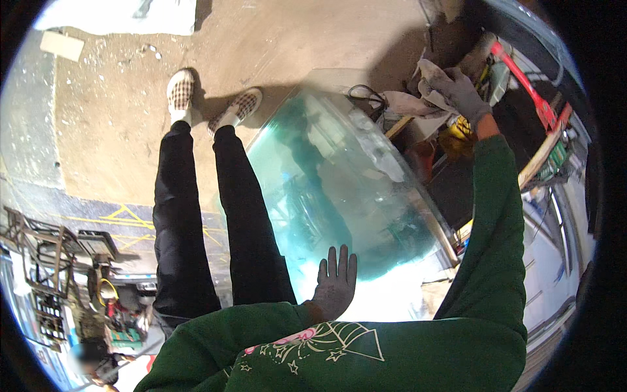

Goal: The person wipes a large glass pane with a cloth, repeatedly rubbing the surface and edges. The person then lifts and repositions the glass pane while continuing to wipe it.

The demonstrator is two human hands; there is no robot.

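My left hand (336, 282), in a grey glove, lies with fingers stretched out against a large greenish glass pane (366, 215). The pane is see-through and reflective, with bright glare along its near part. At the upper right my gloved right hand (465, 97) grips a crumpled pale cloth (431, 81). Beneath that hand is a dark surface (450, 186) with a yellow object (458, 129) on it. Part of the cloth hangs toward a dark looped cord (367, 95).
A red-handled tool (526, 85) and a wooden bar (545, 153) lie at the right. My checkered shoes (181, 91) stand on the brown floor (117, 130). At the lower left are dark metal frames (52, 251) and another person (98, 366). A white sheet (124, 16) is at the top left.
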